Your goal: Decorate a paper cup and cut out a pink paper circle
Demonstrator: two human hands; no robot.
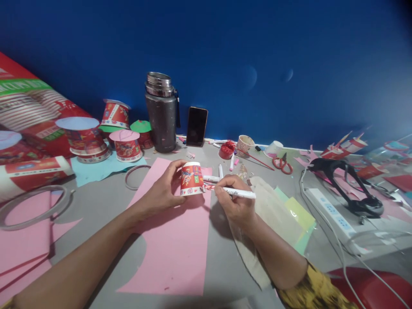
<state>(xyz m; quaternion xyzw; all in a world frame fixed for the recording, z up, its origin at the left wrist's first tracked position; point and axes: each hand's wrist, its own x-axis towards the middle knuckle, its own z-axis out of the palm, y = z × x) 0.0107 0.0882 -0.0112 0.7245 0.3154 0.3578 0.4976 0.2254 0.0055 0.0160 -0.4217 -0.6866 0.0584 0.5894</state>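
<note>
My left hand (169, 184) grips a red printed paper cup (192, 178), which is upside down with its white base up and its flower-patterned rim below. My right hand (236, 199) is closed around a white acrylic marker (241, 193). The marker points left, its tip close to the cup's lower edge; whether it touches I cannot tell. Under both lies a sheet of pink paper (180, 253) with a curved cut on its left side. More white markers lie on the table just behind my right hand, partly hidden by it.
Red cups with paper discs, such as a pink-topped one (125, 146), stand at left near a dark flask (162, 116). A phone (197, 126) leans on the blue wall. Red scissors (282, 164), a cloth (277, 214), a power strip (333, 216) and a black strap frame (349, 184) lie right.
</note>
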